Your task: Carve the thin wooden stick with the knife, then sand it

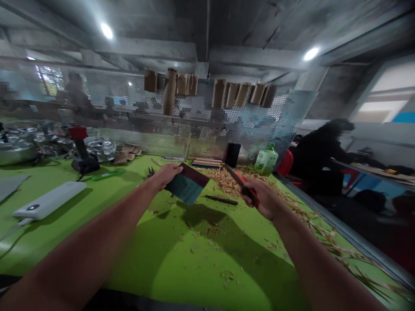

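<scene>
My left hand (168, 175) pinches the corner of a printed sheet that looks like sandpaper (188, 185), blue-grey with faint print and a dark red-brown strip. The sheet is tilted above the green table (145, 255) and casts a shadow. My right hand (259, 194) is wrapped round a red and black utility knife (240, 180), its front end pointing up and to the left. Sheet and knife are apart. Between and below the hands, a slim dark tool (221, 200) lies on the table. Part of a pair of pliers (151, 172) shows beside my left wrist.
Wood shavings (227, 181) spread behind and along the right edge. A green bottle (266, 160) and black phone-like slab (232, 154) stand at the back. Left are a red-black cordless drill (81, 147) and white power bank (50, 201). A person (324, 151) sits at right.
</scene>
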Available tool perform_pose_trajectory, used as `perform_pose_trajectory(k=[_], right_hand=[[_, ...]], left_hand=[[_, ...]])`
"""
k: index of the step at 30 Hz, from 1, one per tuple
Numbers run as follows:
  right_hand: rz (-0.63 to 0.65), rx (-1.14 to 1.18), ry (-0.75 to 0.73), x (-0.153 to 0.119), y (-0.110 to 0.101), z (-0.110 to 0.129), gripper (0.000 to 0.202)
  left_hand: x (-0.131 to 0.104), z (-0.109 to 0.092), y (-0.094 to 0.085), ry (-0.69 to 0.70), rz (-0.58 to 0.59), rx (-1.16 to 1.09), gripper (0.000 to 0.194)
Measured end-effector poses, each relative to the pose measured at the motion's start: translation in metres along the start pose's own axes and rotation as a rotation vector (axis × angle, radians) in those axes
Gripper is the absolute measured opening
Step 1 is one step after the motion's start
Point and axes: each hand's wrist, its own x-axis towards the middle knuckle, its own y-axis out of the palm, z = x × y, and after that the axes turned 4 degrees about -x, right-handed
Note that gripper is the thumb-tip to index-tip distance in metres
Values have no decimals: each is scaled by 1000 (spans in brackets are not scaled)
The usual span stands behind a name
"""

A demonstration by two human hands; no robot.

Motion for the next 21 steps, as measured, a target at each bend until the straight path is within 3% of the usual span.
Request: perform_pose_trajectory(k=[5,9,12,16,21], right_hand=[[-32,434,21,0,13,4,28],[-19,719,81,2,16,4,26],[23,777,76,0,16,6,26],[105,837,-14,-7,18,14,45],[-21,768,-36,-3,20,15,38]], left_hand=[[-13,2,18,-40,200,172,43],[-19,-1,27,2,277,283,43],[-19,-2,28,29,318,337,42],[-17,-1,27,45,351,378,39],[-19,-4,26,51,357,399,36]])
